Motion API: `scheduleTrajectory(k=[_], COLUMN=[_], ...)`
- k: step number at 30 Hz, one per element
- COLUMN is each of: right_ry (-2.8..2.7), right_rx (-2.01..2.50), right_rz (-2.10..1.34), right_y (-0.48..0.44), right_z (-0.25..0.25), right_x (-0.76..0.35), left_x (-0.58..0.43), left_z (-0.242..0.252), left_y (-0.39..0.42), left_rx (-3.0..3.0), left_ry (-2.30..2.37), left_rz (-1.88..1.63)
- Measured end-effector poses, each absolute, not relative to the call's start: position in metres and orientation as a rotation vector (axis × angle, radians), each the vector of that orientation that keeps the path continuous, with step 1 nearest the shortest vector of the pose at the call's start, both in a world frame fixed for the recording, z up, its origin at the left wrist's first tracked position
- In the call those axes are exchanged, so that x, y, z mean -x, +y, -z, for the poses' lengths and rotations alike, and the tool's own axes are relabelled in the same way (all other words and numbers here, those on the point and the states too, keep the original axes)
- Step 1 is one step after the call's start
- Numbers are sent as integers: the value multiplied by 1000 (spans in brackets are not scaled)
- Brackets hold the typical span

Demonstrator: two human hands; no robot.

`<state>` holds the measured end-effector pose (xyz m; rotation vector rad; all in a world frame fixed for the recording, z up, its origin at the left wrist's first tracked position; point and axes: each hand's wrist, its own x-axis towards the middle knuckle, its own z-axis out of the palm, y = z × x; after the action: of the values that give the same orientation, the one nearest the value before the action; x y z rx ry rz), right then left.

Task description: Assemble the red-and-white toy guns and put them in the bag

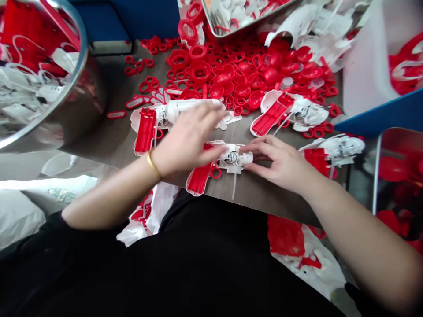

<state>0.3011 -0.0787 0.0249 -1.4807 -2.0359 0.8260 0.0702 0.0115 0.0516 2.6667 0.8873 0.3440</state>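
Red and white, the opened toy gun is at the near edge of the table, its insides up and its grip to my left. My right hand pinches its white front end between thumb and fingers. My left hand spreads above it, thumb by its body; with the blur, I cannot tell whether that hand grips anything. A second gun lies partly hidden behind it, and two more guns lie to my right. Red parts heap beyond.
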Motion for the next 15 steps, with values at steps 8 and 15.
scheduleTrajectory(k=[8, 15], right_ry=[-1921, -1724], right_rx=[1476, 1406], right_rz=[-1039, -1365], right_y=[-57, -47], right_z=[-16, -9], right_x=[-310, -307], left_x=[-69, -64], left_z=[-36, -48], left_y=[-9, 13], left_rx=[-2513, -2383], left_ry=[715, 688], left_rz=[-82, 54])
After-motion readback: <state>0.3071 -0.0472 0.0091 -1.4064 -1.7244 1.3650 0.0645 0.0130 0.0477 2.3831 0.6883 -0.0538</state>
